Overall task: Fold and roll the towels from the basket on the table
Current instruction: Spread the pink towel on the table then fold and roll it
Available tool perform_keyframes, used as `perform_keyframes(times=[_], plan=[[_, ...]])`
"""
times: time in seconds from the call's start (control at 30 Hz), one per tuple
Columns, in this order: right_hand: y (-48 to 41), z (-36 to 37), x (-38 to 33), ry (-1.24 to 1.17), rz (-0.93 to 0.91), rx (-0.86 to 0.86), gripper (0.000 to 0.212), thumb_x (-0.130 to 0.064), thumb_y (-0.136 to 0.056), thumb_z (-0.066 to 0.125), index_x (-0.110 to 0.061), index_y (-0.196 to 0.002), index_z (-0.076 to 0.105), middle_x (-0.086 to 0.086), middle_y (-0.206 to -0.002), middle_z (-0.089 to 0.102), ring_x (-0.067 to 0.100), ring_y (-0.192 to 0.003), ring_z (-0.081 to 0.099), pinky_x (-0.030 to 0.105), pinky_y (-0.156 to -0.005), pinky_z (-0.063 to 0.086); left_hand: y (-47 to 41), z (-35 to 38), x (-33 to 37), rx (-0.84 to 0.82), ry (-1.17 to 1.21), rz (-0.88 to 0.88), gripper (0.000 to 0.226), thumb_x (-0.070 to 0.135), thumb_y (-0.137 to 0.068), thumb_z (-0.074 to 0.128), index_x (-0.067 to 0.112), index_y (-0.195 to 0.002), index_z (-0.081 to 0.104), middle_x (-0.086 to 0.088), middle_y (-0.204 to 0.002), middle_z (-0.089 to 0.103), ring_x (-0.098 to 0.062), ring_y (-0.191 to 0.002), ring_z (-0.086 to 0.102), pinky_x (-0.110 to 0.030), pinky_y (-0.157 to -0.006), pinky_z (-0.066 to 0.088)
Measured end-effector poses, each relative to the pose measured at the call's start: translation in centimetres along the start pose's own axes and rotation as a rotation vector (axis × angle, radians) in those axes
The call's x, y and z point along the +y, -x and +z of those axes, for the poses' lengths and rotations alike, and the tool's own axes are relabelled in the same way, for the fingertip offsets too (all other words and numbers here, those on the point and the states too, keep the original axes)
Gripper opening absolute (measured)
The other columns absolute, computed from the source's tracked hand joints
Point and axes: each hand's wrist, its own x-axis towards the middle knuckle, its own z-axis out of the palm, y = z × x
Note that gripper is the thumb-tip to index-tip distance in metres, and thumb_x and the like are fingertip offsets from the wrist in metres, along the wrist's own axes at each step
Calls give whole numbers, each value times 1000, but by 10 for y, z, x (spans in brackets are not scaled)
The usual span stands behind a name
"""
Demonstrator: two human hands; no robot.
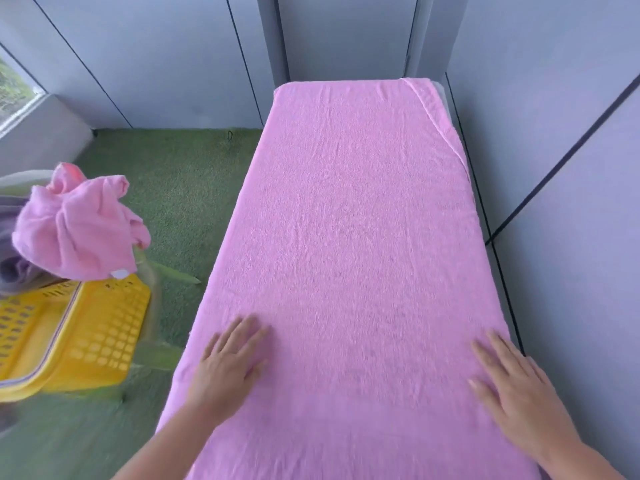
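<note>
A large pink towel [353, 216] lies spread flat over the whole table, its far right corner folded back. My left hand [227, 367] rests palm down with straight fingers on the towel near its left edge. My right hand [516, 386] lies flat the same way near the right edge. A yellow slatted basket [83, 334] stands on the floor to the left, with a crumpled pink towel [76, 223] heaped on top and a purple one [14, 265] behind it.
Grey wall panels [571, 168] close in behind the table and along its right side. Green carpet [180, 188] covers the floor between basket and table. A window [15, 88] shows at the far left.
</note>
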Motion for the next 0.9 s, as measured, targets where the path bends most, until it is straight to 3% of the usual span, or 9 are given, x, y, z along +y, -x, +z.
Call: perform_keyframes(times=[0.1, 0.17, 0.4, 0.57, 0.63, 0.7, 0.73, 0.8, 0.9], plan=[[51, 6, 13, -3, 107, -57, 68, -65, -94, 11, -36, -156, 18, -9, -165, 7, 11, -151, 7, 45, -117, 26, 56, 0, -26, -16, -18, -39, 63, 70, -96, 7, 50, -155, 17, 17, -166, 11, -13, -154, 8, -44, -122, 18], [80, 15, 9, 5, 159, -54, 71, -64, -94, 8, -31, -156, 22, -6, -165, 10, 14, -151, 10, 46, -116, 29, 85, 1, -37, -15, -15, -59, 67, 71, -93, 0, 50, -155, 17, 14, -166, 13, -15, -154, 10, -44, -121, 18], [161, 40, -77, -35, 147, 29, 66, -46, -95, 25, -12, -149, 41, 4, -162, 23, 24, -148, 22, 43, -117, 21, 149, 15, -33, -19, 31, -2, 56, 55, -98, 23, 46, -154, 25, 13, -166, 16, -13, -155, 5, -48, -124, 15], [192, 55, -171, -132, -19, 26, 66, -48, -96, 39, -19, -154, 28, -1, -164, 15, 16, -152, 3, 36, -121, 6, 179, 31, 7, -45, 134, 265, 59, 54, -93, 46, 42, -150, 37, 17, -164, 18, -9, -154, 1, -44, -124, 5], [192, 57, -203, -116, -114, -8, 72, -50, -91, 51, -21, -154, 30, -1, -163, 18, 18, -152, 7, 39, -122, 13, 185, 38, 30, -66, 160, 371, 58, 58, -88, 51, 44, -145, 43, 20, -161, 20, -9, -154, 3, -45, -124, 2], [184, 56, -227, -103, -211, 3, 65, -49, -83, 58, -22, -142, 50, 2, -154, 39, 24, -142, 32, 44, -114, 35, 187, 43, 51, -61, 121, 465, 54, 53, -83, 59, 43, -135, 51, 15, -154, 36, -13, -150, 23, -47, -123, 13], [179, 54, -236, -106, -258, 24, 55, -47, -80, 60, -24, -131, 58, 1, -144, 47, 25, -132, 44, 45, -106, 44, 186, 44, 59, -37, 89, 496, 51, 47, -80, 63, 40, -130, 55, 11, -143, 47, -16, -139, 40, -46, -119, 26], [168, 50, -249, -118, -330, 52, 38, -43, -78, 61, -26, -111, 63, -7, -123, 55, 19, -113, 53, 39, -91, 50, 182, 45, 71, 39, 50, 500, 43, 34, -73, 66, 34, -115, 60, 7, -118, 57, -20, -107, 58, -39, -94, 48], [153, 48, -262, -116, -413, 94, 19, -39, -82, 57, -25, -94, 61, -11, -99, 56, 15, -92, 52, 32, -77, 49, 172, 45, 75, 125, 6, 499, 23, 25, -75, 65, 28, -96, 59, 6, -97, 54, -21, -82, 54, -34, -68, 47]])
